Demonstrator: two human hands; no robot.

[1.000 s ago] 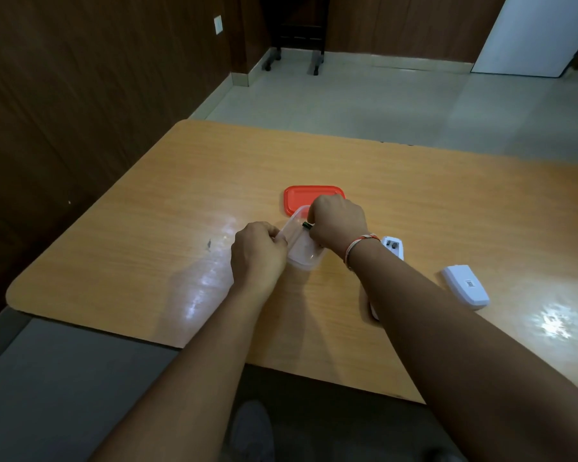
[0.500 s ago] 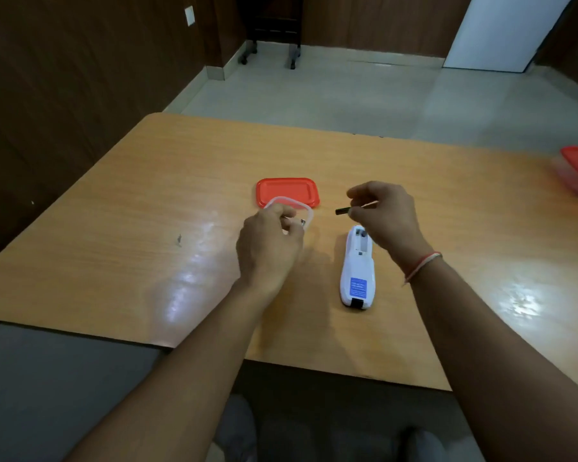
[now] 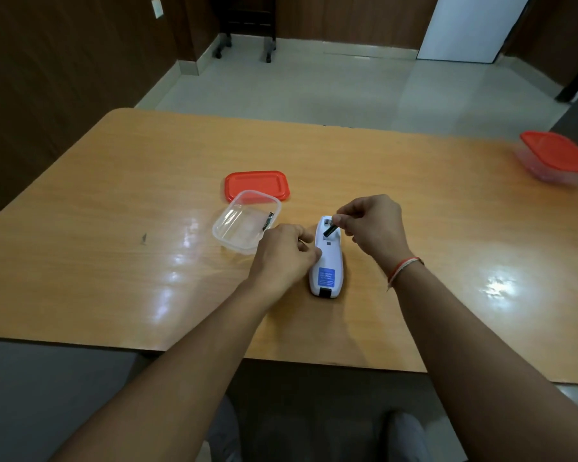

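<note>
Glossy tabletop (image 3: 114, 261), white remote (image 3: 326, 265) face-down: right hand (image 3: 371, 225) pinches the battery (image 3: 330, 230) over the remote's far-end bay, left hand (image 3: 281, 258) holds its left edge with curled fingers. Best seat one end first, then press flat.

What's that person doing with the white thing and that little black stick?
The person is fitting a battery into a white device lying face down on the table. The right hand pinches the battery over the open slot at the device's far end, while the left hand touches its side. A second battery lies in the clear box, with a red lid behind it.
</note>
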